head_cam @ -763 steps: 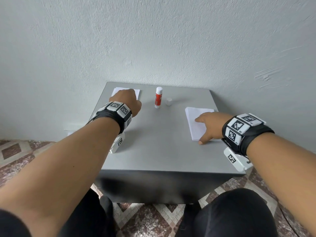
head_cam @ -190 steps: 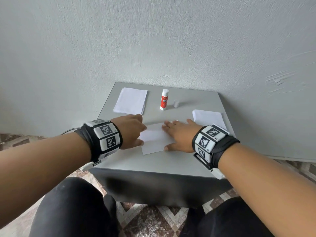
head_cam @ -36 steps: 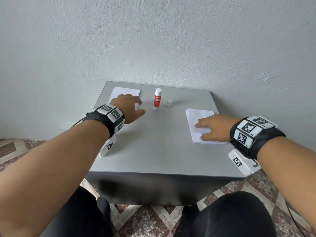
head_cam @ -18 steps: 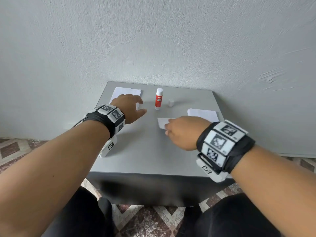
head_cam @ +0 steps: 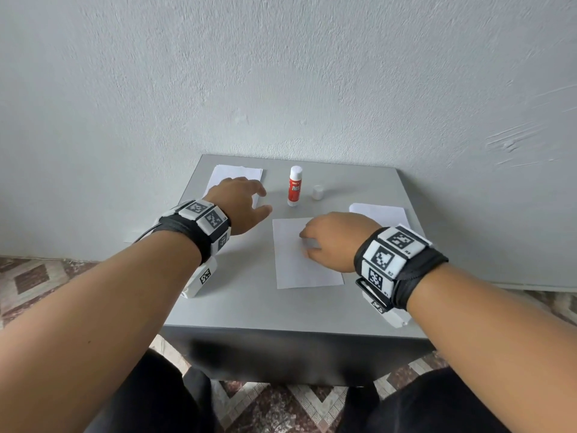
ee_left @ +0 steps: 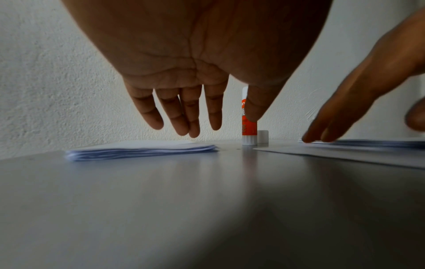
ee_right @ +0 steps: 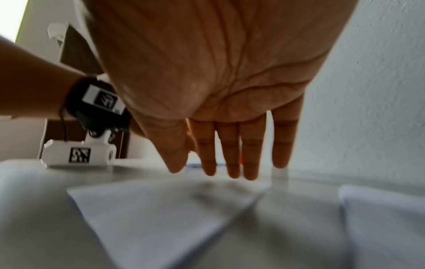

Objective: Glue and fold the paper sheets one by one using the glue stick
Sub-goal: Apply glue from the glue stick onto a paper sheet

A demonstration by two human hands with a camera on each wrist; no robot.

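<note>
A single white sheet lies flat in the middle of the grey table. My right hand rests on its far part with straight fingers, and the right wrist view shows the fingertips just over the sheet. My left hand hovers open above the table beside the stack of folded papers at the back left, holding nothing. The red and white glue stick stands uncapped at the back middle, with its white cap beside it.
A stack of unfolded sheets lies at the right behind my right hand. A wall stands directly behind the table. The left wrist view shows the folded stack and the glue stick ahead of my fingers.
My right hand has pulled one sheet off the right stack and slid it to the middle of the table. The left hand has hardly moved.
</note>
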